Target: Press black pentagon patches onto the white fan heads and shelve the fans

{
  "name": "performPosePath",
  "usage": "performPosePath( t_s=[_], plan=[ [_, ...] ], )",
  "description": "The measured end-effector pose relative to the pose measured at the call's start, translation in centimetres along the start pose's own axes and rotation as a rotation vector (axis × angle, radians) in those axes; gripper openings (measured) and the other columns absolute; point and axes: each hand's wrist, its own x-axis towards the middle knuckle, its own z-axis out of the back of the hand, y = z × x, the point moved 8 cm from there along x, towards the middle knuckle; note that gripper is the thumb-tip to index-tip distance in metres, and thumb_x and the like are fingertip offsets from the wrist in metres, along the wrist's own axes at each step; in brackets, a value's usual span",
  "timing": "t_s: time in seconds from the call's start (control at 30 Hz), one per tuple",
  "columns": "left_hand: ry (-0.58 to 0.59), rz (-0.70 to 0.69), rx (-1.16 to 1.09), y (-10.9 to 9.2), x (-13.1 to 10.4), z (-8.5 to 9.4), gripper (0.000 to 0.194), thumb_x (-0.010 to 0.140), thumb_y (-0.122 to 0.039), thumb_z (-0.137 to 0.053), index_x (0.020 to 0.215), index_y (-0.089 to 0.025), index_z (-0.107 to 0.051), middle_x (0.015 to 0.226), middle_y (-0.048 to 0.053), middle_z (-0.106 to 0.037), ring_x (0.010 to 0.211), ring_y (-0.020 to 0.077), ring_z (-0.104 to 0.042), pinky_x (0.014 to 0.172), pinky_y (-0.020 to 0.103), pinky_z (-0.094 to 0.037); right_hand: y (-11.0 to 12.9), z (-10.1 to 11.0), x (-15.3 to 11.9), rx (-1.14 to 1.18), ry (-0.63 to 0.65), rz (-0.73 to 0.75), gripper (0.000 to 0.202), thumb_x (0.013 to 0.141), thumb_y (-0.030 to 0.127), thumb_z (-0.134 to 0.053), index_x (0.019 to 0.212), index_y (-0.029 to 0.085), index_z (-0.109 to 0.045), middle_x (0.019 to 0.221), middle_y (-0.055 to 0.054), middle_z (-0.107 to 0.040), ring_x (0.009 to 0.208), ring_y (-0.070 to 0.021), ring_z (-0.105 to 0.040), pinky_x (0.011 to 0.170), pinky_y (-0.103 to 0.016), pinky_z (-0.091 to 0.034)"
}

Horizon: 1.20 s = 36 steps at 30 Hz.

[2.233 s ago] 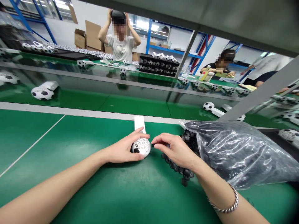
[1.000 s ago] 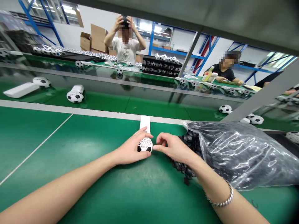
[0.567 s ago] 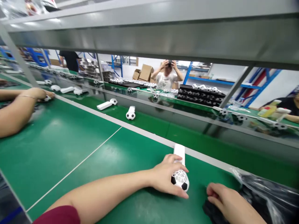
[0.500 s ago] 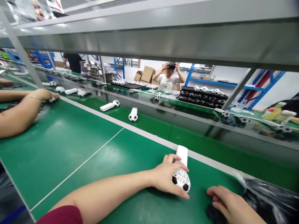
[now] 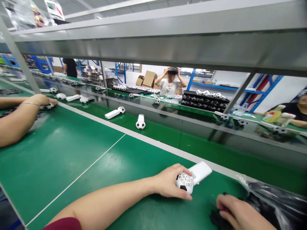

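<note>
Head view: the left hand (image 5: 171,184) clasps the gadget (image 5: 201,171) at the bench (image 5: 79,159), black patches (image 5: 183,187) in its side (whether gaps remain is unclear), while the right hand (image 5: 233,207), grip hidden, curls by black pieces (image 5: 216,220).

white handle (image 5: 201,170) swung rightward; right hand (image 5: 233,208) now farther from ball (image 5: 186,181)

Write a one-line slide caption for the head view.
Left hand grips a white football-patterned device; right hand close to black pieces.

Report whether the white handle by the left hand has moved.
Yes. Against the pale strip, the white handle has swung to the right, now lying more aslant.
</note>
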Motion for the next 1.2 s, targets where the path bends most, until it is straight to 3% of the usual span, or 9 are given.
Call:
performPosePath(
  t_s=[0.07, 0.17, 0.3, 0.43, 0.6, 0.77, 1.0, 1.2],
  plan=[
    [0.004, -0.032, 0.019, -0.4, -0.1, -0.3, 0.062, 0.054, -0.029, -0.074, 0.111, -0.023, -0.051, 0.112, 0.007, -0.049, 0.102, 0.0244, -0.049, 0.091, 0.037, -0.039, 2.1, 1.4, -0.4, 0.098, -0.105, 0.029, 0.016, 0.085, 0.024, -0.038, 0.075, 0.022, -0.051, 0.076, -0.003, -0.057, 0.069, -0.0185, -0.055, 0.061, -0.028, -0.04],
    [0.112, -0.097, 0.023, -1.3, -0.3, -1.1, 0.058, 0.058, -0.025, -0.071, 0.112, -0.024, -0.049, 0.114, 0.005, -0.049, 0.103, 0.0222, -0.049, 0.092, 0.035, -0.039, 5.3, 2.8, -0.8, 0.261, -0.216, 0.116, 0.012, 0.087, 0.024, -0.043, 0.081, 0.022, -0.053, 0.08, -0.001, -0.057, 0.072, -0.0167, -0.054, 0.065, -0.026, -0.04],
    [0.127, -0.125, 0.052, -1.9, -0.5, -1.3, 0.054, 0.061, -0.021, -0.067, 0.111, -0.024, -0.049, 0.111, 0.003, -0.049, 0.103, 0.0208, -0.048, 0.092, 0.034, -0.038, 7.8, 3.3, -1.3, 0.364, -0.306, 0.251, 0.006, 0.084, 0.019, -0.053, 0.083, 0.022, -0.058, 0.084, 0.001, -0.059, 0.078, -0.0148, -0.054, 0.069, -0.024, -0.04],
    [0.098, -0.064, 0.059, -1.9, -0.5, -1.5, 0.049, 0.063, -0.027, -0.066, 0.108, -0.023, -0.048, 0.109, 0.004, -0.049, 0.099, 0.0207, -0.049, 0.087, 0.034, -0.041, 8.3, 2.8, -1.4, 0.372, -0.296, 0.304, 0.009, 0.083, 0.013, -0.056, 0.084, 0.022, -0.058, 0.084, 0.002, -0.059, 0.077, -0.013, -0.054, 0.069, -0.023, -0.039],
    [0.158, -0.072, 0.087, -2.2, -0.6, -1.7, 0.048, 0.062, -0.015, -0.058, 0.109, -0.024, -0.048, 0.111, 0.002, -0.049, 0.102, 0.02, -0.048, 0.089, 0.032, -0.041, 8.3, 2.4, -1.1, 0.284, -0.279, 0.348, 0.01, 0.082, 0.011, -0.056, 0.084, 0.021, -0.057, 0.083, 0.002, -0.059, 0.078, -0.0142, -0.053, 0.069, -0.025, -0.039],
    [0.189, -0.1, 0.097, -2.3, -0.5, -1.6, 0.05, 0.06, -0.012, -0.055, 0.108, -0.024, -0.048, 0.113, 0.002, -0.05, 0.107, 0.0212, -0.045, 0.093, 0.033, -0.039, 8.7, 2.0, -1.0, 0.25, -0.31, 0.428, 0.01, 0.085, 0.013, -0.054, 0.088, 0.021, -0.059, 0.086, 0.0, -0.06, 0.083, -0.0157, -0.054, 0.074, -0.027, -0.039],
    [0.092, -0.109, 0.138, -2.2, -0.5, -1.8, 0.04, 0.065, -0.024, -0.064, 0.103, -0.023, -0.051, 0.108, 0.002, -0.052, 0.102, 0.0203, -0.048, 0.09, 0.034, -0.04, 8.7, 1.7, -0.7, 0.326, -0.38, 0.414, 0.006, 0.084, 0.014, -0.056, 0.082, 0.02, -0.057, 0.081, 0.0, -0.06, 0.078, -0.0151, -0.054, 0.073, -0.027, -0.038],
    [0.033, -0.118, 0.181, -2.3, -0.5, -2.0, 0.034, 0.066, -0.022, -0.06, 0.099, -0.023, -0.052, 0.102, 0.002, -0.053, 0.097, 0.0202, -0.05, 0.085, 0.034, -0.042, 8.0, 1.7, -0.3, 0.384, -0.379, 0.355, 0.006, 0.082, 0.017, -0.061, 0.078, 0.019, -0.056, 0.078, 0.001, -0.058, 0.074, -0.0138, -0.052, 0.07, -0.025, -0.038]
  ],
)
